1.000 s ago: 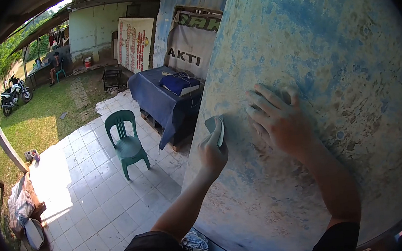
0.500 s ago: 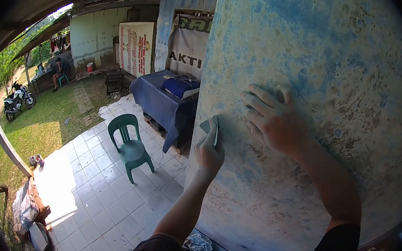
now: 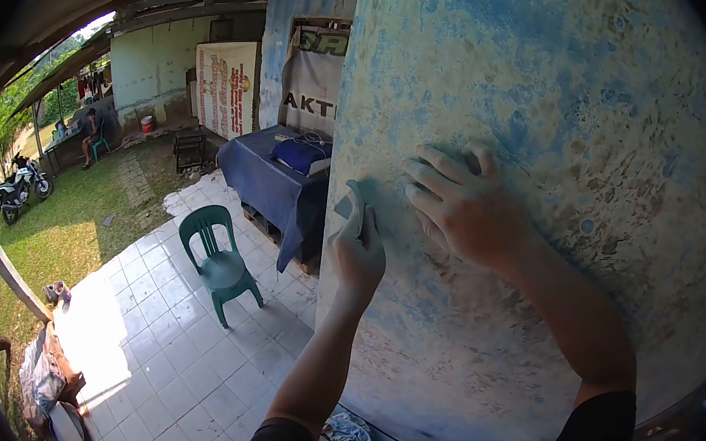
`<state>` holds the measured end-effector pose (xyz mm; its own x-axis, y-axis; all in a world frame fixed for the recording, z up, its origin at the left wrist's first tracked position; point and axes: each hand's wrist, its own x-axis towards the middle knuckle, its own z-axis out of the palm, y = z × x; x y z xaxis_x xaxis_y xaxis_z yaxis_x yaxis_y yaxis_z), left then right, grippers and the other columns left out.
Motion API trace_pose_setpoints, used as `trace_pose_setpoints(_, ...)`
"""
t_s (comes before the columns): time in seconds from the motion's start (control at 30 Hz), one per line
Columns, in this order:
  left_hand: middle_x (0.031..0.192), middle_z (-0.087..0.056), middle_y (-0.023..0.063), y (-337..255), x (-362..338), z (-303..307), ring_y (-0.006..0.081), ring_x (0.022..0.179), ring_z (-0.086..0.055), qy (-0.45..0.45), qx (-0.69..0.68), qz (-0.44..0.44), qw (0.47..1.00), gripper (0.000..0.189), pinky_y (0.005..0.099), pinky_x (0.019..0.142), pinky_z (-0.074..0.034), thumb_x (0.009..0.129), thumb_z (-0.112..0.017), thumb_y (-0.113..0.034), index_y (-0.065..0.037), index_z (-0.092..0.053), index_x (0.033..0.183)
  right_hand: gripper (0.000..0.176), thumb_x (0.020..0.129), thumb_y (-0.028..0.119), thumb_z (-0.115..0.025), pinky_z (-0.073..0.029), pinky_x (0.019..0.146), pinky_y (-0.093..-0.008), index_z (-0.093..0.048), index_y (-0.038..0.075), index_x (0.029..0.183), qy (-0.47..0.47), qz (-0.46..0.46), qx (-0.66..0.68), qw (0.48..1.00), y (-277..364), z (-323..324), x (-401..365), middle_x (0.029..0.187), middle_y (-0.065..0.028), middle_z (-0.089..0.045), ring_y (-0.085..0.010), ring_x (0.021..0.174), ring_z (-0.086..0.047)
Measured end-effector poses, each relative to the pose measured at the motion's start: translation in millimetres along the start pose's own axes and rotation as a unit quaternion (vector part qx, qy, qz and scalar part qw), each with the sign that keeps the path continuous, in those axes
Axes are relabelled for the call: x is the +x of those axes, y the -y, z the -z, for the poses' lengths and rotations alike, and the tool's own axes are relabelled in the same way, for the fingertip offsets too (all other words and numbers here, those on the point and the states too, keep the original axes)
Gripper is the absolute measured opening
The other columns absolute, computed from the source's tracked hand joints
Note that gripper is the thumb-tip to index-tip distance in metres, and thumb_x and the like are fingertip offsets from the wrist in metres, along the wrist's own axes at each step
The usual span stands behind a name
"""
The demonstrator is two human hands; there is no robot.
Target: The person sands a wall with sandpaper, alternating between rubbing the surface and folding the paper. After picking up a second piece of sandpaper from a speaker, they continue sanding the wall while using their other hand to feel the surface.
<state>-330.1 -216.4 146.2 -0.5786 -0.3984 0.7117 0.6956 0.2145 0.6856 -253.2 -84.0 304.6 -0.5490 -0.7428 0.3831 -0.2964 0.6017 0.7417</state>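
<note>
A mottled blue and beige wall [image 3: 482, 327] with worn, stained patches fills the right side. Close to its left edge, my left hand [image 3: 357, 250] is closed on a thin grey-green sheet [image 3: 345, 206], folded or curved between thumb and fingers. To the right, my right hand [image 3: 466, 205] lies on the wall with its fingers spread; nothing shows in it.
A green plastic chair [image 3: 222, 271] stands on the white tiled floor [image 3: 176, 322]. Behind it is a table under a dark blue cover [image 3: 268, 173]. Farther off are a motorcycle [image 3: 22, 186] and a seated person [image 3: 92, 137]. Sacks [image 3: 45, 378] lie at lower left.
My left hand has shifted slightly on the wall's edge, and the sheet in it is turned more upward. The whole view has moved a little, while my right hand keeps its place on the wall.
</note>
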Motion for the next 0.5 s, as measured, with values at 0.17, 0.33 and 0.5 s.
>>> trace_pose_setpoints(0.17,0.072,-0.064,0.0243,25,6,-3,0.03,0.054,-0.066,0.031,0.028,-0.01,0.999,0.04,0.0324,0.056,-0.048,0.099,-0.067,0.0,0.004,-0.065,0.139,0.018,0.096,0.029,-0.068,-0.035,0.117,-0.0514,-0.076,0.017,0.107,-0.012,-0.021,0.006,1.0,-2,1,21,0.146,-0.0037,-0.063,-0.0222,0.148,-0.045)
trace_pose_setpoints(0.33,0.074,-0.065,0.0239,43,-41,8,0.0313,0.061,-0.069,0.021,0.035,-0.091,0.995,0.042,0.0332,0.059,-0.05,0.095,-0.07,0.002,0.006,-0.066,0.137,0.023,0.098,0.032,-0.067,-0.029,0.125,-0.0521,-0.074,0.018,0.115,-0.006,-0.023,-0.011,1.0,-3,-4,35,0.161,-0.0045,-0.051,-0.0228,0.154,-0.038)
trace_pose_setpoints(0.5,0.075,-0.065,0.0238,22,35,0,0.0257,0.06,-0.067,-0.004,-0.021,-0.057,0.998,0.039,0.0328,0.061,-0.051,0.098,-0.066,0.002,0.008,-0.065,0.136,0.027,0.099,0.033,-0.066,-0.028,0.127,-0.0518,-0.074,0.017,0.118,-0.008,-0.028,-0.021,0.999,1,-2,33,0.162,-0.005,-0.049,-0.022,0.153,-0.039)
